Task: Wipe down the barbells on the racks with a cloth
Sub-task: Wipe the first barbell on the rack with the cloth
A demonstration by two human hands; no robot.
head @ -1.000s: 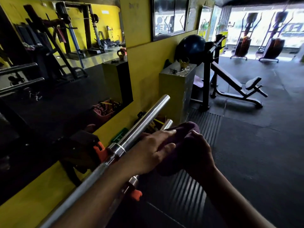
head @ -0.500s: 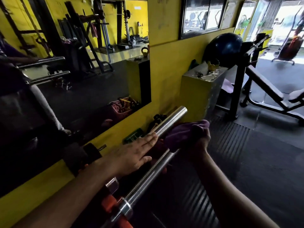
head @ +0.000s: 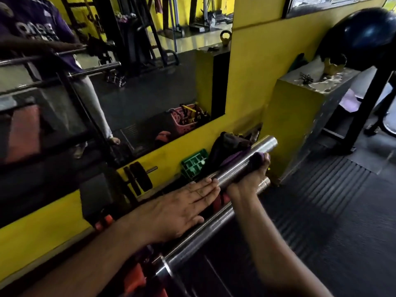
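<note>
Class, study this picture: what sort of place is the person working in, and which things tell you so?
Most likely a gym: steel barbells on a rack, a wall mirror reflecting weight machines, and a yellow kettlebell beside a large exercise ball.

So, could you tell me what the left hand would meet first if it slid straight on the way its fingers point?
Probably the right hand, which grips the purple cloth around the upper barbell just past the left hand.

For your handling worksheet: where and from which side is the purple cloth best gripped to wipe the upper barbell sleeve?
Grip the purple cloth wrapped round the upper barbell sleeve, coming from below as the right hand does; the smooth round sleeve lets a wrapped cloth slide along. The left hand lies flat.
</note>
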